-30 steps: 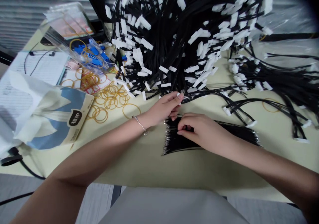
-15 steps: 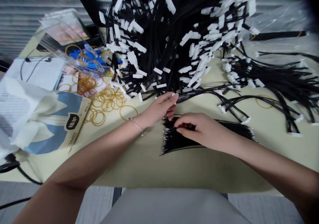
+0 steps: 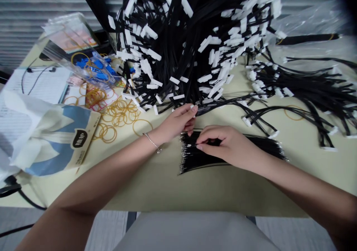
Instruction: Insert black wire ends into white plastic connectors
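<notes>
Black wires (image 3: 189, 158) pinched by right hand (image 3: 225, 145), grip nearly shut.

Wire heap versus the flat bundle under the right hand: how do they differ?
The black wire heap stands tall and tangled, while the flat wire bundle lies low in a neat fan under the right hand. The heap bristles with white connectors; the bundle shows only shiny bare tips. Both are made of thin black wires.

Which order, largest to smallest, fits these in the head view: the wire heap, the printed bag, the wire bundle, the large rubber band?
Wire heap, printed bag, wire bundle, large rubber band; the bag and bundle look close, so that pair is unsure.
</notes>
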The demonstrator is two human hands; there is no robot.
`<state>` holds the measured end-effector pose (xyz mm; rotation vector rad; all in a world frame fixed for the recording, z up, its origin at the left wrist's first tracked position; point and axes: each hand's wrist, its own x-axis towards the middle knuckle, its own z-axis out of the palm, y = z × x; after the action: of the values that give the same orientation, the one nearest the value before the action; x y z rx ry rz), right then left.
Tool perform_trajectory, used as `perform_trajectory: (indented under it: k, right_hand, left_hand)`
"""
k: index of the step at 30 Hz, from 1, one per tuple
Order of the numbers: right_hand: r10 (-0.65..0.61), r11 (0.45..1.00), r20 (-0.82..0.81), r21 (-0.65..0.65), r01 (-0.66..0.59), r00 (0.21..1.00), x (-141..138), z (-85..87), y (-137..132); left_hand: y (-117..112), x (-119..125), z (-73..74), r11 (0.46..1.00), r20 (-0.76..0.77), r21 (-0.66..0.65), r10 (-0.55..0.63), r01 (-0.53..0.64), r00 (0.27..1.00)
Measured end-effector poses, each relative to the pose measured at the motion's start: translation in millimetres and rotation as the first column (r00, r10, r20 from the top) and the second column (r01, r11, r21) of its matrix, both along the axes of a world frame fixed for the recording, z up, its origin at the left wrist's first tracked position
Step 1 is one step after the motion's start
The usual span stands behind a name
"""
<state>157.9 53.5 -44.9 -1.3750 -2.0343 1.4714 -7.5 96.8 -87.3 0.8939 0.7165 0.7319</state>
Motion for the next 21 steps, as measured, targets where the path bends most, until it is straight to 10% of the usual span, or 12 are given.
perform_trajectory:
  k: [21]
  right_hand:
    - [-0.135,0.989,-0.103,0.043,0.140,0.985,6.8,-2.6,-3.8]
  left_hand:
    - [0.3,-0.1,-1.2,1.000,0.016,0.010,-0.014,0.014,1.000]
